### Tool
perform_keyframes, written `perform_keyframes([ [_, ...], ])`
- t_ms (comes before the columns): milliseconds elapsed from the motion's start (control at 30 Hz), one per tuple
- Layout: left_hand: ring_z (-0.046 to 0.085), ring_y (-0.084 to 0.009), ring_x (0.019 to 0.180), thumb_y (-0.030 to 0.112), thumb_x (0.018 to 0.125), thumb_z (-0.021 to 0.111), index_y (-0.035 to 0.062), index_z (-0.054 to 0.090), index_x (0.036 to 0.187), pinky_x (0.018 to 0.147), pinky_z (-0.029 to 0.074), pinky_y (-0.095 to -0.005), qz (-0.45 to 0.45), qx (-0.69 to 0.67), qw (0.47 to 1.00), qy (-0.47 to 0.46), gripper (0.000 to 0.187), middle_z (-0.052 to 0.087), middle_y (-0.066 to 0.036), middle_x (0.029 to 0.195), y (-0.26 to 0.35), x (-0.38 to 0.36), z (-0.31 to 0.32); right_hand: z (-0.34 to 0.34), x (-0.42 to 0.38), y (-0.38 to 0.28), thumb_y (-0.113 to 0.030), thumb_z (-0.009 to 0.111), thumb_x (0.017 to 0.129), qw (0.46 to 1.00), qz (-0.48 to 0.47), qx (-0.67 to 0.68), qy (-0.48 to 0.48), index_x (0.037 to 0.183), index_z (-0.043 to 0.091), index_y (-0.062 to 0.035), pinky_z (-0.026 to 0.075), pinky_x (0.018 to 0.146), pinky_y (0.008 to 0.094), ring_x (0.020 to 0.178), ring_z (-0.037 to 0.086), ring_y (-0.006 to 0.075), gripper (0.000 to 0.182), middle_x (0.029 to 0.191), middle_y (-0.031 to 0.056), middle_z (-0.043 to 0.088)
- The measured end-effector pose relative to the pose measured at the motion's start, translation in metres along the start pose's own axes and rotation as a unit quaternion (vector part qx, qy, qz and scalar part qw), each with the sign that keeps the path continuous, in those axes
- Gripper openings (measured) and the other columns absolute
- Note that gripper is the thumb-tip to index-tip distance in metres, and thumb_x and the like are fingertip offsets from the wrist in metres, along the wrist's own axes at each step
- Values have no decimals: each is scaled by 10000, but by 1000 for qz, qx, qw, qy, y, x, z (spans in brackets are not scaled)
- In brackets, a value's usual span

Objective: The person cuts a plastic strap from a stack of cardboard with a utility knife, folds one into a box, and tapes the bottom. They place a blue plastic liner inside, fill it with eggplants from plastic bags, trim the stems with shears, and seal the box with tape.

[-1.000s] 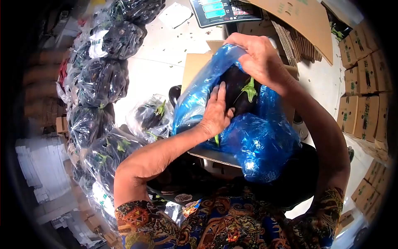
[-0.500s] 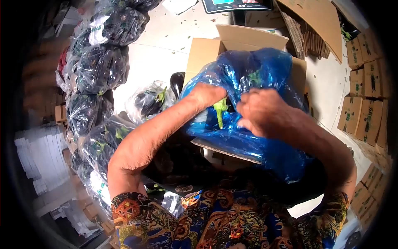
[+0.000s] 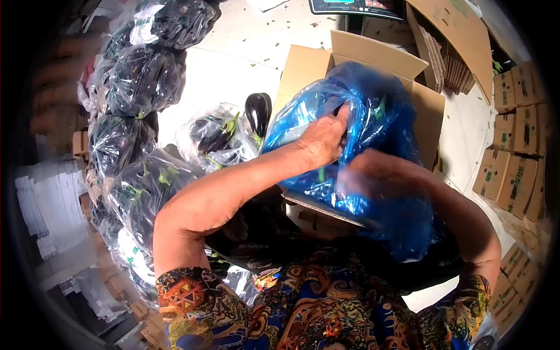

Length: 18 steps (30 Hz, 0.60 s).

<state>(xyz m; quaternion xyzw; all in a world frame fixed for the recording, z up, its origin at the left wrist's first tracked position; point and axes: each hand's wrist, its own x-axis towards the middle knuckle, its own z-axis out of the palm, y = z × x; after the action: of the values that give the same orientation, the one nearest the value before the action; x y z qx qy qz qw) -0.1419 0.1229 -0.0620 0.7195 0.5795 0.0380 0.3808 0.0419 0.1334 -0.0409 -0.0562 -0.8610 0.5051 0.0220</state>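
A blue plastic bag lines an open cardboard box in front of me and bulges above its rim. Eggplants with green stems show dimly through the film. My left hand is closed on the bag's gathered film near the middle. Just to its right, my right hand is smeared by motion against the near side of the bag, and its fingers cannot be made out. A dark eggplant lies left of the box, beside a clear bag holding eggplant.
Clear bags of eggplants line the left side. A scale stands beyond the box. Flat cardboard leans at the back right, and stacked cartons stand on the right. White sheets are piled far left.
The left hand has moved up and right along the bag. The green stem that was uncovered between the hands is now behind blue film. The whole view has shifted slightly.
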Motion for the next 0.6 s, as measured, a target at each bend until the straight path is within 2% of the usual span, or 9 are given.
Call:
perform_keyframes([
  [100, 452, -528, 1168, -35, 721, 616, 6, 298, 1400, 979, 448, -483, 13, 2, 999, 37, 750, 395, -349, 1302, 4, -6, 1, 23, -9, 28, -118, 641, 810, 924, 117, -321, 171, 914, 619, -67, 438, 851, 393, 956, 550, 243, 118, 927, 113, 568],
  [233, 508, -512, 1132, 5, 717, 644, -121, 422, 1270, 973, 455, -490, 28, 85, 994, 57, 609, 492, -375, 1217, 2, -1, 3, 20, -1, 24, -133, 683, 739, 934, 131, -304, 137, 910, 603, -79, 361, 892, 389, 1004, 481, 253, 196, 976, 97, 535],
  [267, 522, -486, 1136, 41, 716, 653, -132, 495, 1186, 966, 462, -479, 39, 118, 992, 37, 525, 504, -386, 1203, 1, 1, 0, 23, -1, 29, -134, 686, 730, 924, 119, -336, 137, 907, 600, -80, 359, 879, 379, 981, 485, 249, 204, 957, 95, 534],
  [367, 526, -460, 1155, 75, 727, 654, -127, 520, 1156, 953, 472, -469, 37, 138, 990, 1, 492, 516, -386, 1199, 10, 1, -12, 20, -4, 27, -142, 679, 736, 910, 119, -382, 110, 908, 609, -88, 347, 857, 360, 962, 488, 231, 193, 945, 78, 541],
  [433, 589, -393, 1096, 98, 734, 646, -64, 619, 1071, 896, 506, -439, 18, 181, 981, -74, 375, 592, -304, 1153, 20, 3, -22, 25, -7, 38, -163, 677, 748, 886, 124, -438, 88, 917, 620, -100, 344, 858, 356, 966, 489, 223, 189, 953, 70, 548],
  [467, 609, -380, 1066, 105, 734, 648, -43, 644, 1043, 880, 514, -433, -2, 192, 974, -124, 343, 621, -274, 1119, 34, 3, -34, 20, -10, 34, -177, 648, 789, 895, 138, -423, 31, 928, 637, -129, 345, 879, 361, 1028, 488, 220, 148, 1015, 66, 560],
  [500, 628, -366, 1036, 112, 735, 650, -22, 669, 1015, 863, 521, -427, -24, 200, 964, -174, 312, 650, -243, 1084, 41, 2, -40, 17, -12, 30, -166, 628, 804, 900, 121, -417, 48, 929, 639, -135, 346, 888, 361, 1054, 485, 225, 130, 1036, 68, 559],
  [533, 664, -344, 938, 146, 739, 661, 31, 716, 915, 825, 534, -416, -1, 196, 975, -109, 217, 691, -180, 982, 33, 0, -37, 16, -14, 25, -155, 608, 819, 904, 104, -410, 63, 931, 641, -142, 346, 897, 362, 1080, 482, 230, 117, 1058, 71, 559],
  [600, 663, -342, 942, 154, 744, 667, 39, 716, 925, 824, 533, -415, -5, 229, 966, -123, 221, 694, -172, 978, 23, 3, -31, 18, -15, 18, -114, 546, 879, 903, 76, -419, 55, 991, 627, -145, 333, 980, 384, 1191, 453, 262, 142, 1156, 103, 550],
])
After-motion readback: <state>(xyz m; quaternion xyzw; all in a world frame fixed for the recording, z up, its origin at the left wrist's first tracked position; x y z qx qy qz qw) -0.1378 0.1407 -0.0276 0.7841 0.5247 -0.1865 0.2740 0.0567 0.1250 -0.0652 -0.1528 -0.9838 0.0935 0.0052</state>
